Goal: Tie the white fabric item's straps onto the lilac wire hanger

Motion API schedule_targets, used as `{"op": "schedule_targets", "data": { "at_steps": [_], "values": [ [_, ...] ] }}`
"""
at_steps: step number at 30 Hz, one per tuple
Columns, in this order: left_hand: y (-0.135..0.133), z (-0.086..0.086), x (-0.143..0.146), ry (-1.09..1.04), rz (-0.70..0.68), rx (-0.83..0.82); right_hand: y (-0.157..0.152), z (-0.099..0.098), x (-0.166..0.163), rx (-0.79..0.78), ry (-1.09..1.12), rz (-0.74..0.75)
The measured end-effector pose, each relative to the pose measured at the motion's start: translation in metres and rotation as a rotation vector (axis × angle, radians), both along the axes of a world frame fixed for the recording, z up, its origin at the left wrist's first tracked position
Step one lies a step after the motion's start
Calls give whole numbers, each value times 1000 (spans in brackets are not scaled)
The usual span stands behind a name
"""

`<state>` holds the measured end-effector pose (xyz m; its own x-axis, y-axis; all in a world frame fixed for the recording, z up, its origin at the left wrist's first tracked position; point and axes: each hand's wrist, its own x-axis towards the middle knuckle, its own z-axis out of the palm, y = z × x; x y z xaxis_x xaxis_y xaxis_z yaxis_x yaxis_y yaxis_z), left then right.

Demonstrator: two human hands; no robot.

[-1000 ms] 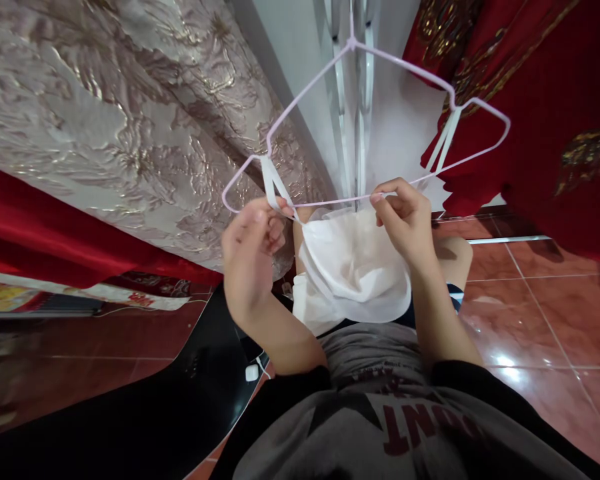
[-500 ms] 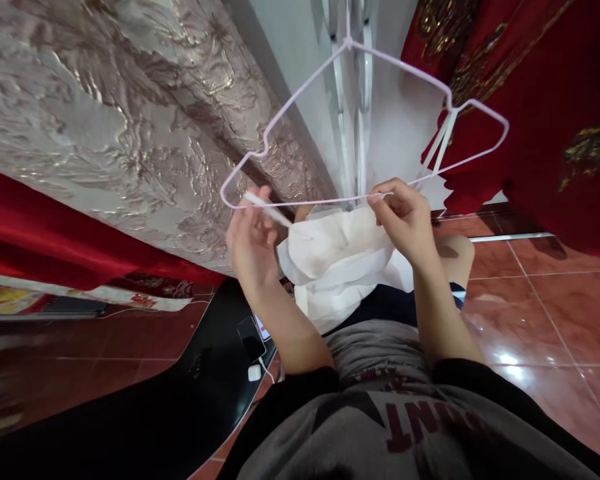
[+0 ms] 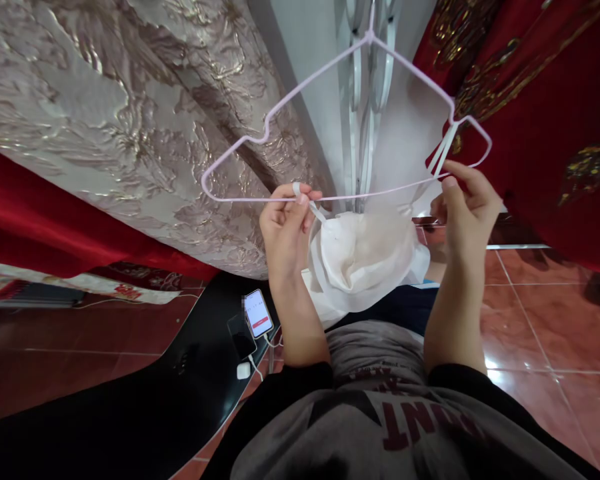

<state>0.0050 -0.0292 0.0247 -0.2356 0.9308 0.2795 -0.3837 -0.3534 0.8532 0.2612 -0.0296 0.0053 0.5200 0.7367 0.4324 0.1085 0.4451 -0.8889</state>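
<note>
A pale pink clothes hanger hangs in front of me. My left hand is closed at its lower bar, with a thin white strap looped over a finger and pinched. That strap leads to a white garment, which droops below the bar over my lap. A second white strap is hooked in the hanger's right notch and passes down by the bar. There my right hand pinches the bar between thumb and index finger, close beside this strap; its other fingers are curled.
Embossed beige fabric hangs at the left, red gold-patterned fabric at the right. White metalwork stands behind the hanger. On a black surface at lower left lie a lit phone, a dark phone and a white charger.
My left hand has moved right along the bar with the strap. My right hand has slid right, from near the bar's middle to beside the hooked strap. The hanger has tilted slightly.
</note>
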Motion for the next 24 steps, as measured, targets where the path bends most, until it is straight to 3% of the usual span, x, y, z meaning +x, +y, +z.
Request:
{"op": "schedule_targets", "data": {
  "at_steps": [8, 11, 14, 17, 19, 21, 24],
  "values": [
    [5, -11, 7, -63, 68, 114, -6, 42, -5, -42, -64, 164],
    [6, -14, 7, -56, 63, 163, -1, 57, -10, 75, -99, 127],
    [8, -15, 6, -43, 43, 177, 22, 61, -2, 297, -126, -9],
    [8, -15, 4, -35, 53, 171, 49, 49, 23, 482, -122, -169],
    [7, -14, 2, -38, 49, 178, 61, 31, 47, 517, -160, -252],
    [7, -14, 2, -41, 40, 184, 64, 12, 65, 681, -108, -411],
    [6, -14, 4, -30, 20, 159, 52, -4, 63, 766, -5, -442]
  ]
}}
